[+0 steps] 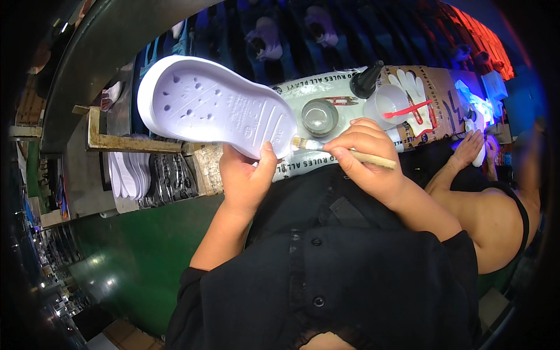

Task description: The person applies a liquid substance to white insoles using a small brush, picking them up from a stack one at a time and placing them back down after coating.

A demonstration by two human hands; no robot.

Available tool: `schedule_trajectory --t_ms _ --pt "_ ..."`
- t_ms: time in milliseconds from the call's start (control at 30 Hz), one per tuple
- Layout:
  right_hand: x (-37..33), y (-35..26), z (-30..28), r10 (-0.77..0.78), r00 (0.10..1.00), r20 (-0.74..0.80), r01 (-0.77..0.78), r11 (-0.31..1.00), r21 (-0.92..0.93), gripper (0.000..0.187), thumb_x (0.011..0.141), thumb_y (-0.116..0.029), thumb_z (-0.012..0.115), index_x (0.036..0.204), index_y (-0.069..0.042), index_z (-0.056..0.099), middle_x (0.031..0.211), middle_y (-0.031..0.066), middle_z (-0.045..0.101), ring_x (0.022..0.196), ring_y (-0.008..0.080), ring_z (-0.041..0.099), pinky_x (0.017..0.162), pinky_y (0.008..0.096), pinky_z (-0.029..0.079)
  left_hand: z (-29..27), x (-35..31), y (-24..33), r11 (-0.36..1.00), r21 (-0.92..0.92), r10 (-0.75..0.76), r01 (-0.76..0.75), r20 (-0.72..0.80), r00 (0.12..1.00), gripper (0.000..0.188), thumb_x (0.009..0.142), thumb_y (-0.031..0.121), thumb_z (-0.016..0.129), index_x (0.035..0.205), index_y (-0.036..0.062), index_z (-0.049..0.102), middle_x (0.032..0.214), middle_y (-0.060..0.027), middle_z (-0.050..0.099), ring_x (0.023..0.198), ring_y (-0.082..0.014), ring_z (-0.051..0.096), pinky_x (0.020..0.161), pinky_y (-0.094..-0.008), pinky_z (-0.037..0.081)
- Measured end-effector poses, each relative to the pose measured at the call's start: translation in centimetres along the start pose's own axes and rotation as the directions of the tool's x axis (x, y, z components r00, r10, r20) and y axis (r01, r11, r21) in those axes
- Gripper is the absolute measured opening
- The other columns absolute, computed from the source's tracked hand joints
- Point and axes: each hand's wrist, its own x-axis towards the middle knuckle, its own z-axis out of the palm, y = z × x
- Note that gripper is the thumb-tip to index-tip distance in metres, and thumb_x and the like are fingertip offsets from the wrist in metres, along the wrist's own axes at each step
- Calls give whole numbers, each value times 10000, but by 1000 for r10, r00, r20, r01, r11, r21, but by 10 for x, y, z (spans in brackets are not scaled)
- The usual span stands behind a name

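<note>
My left hand (246,175) is closed on the edge of a pale lilac shoe sole (216,108), thumb on top near its narrow end. The sole is tilted toward me; several small holes and raised ridges show on its face. In my right hand (370,160) is a paintbrush (373,159) with a pale wooden handle, the fingers pinched round it. Its bristles meet or nearly meet the rim of the sole's narrow end. Just beyond the brush stands a clear round jar (319,117) with liquid in it.
On the covered bench (344,81) stand a black cone-shaped bottle (366,80), a white cup (386,104) with a red-handled brush (408,109) across it, and a white glove (413,87). Stacked soles (129,174) lie at left beside a metal frame (133,143). A co-worker (493,216) works at right.
</note>
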Motion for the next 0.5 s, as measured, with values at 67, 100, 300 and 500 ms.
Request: schedule_trajectory --t_ms 67,100,300,500 --pt "-3 1 -6 19 1000 15 -19 1000 -8 87 816 -131 662 839 -53 693 742 51 658 703 229 586 738 344 414 0 0 2 1000 14 11 -11 -7 1000 412 859 67 608 1197 -100 440 1073 -186 619 927 -221 644 825 -320 509" --pt "-5 0 -9 38 999 -5 -38 999 -20 85 817 -129 660 837 -54 693 742 53 658 704 230 584 742 346 413 0 -1 2 999 27 22 -22 -7 1000 405 857 67 610 1190 -101 450 1069 -184 624 936 -221 642 842 -320 498" --pt "2 -6 -3 -10 1000 -1 10 1000 -27 74 806 -123 671 834 -58 693 729 45 648 707 224 578 766 331 400 5 -3 4 1000 19 15 -15 -6 1000 386 840 61 612 1166 -104 488 1032 -172 642 890 -221 655 796 -312 514" --pt "-2 -3 -9 -11 1000 1 11 992 -124 58 783 -106 691 827 -69 693 729 37 650 700 208 573 764 327 395 3 -3 4 971 183 156 -153 -4 988 437 801 45 612 1204 -81 497 1051 -164 637 882 -249 659 792 -323 516"
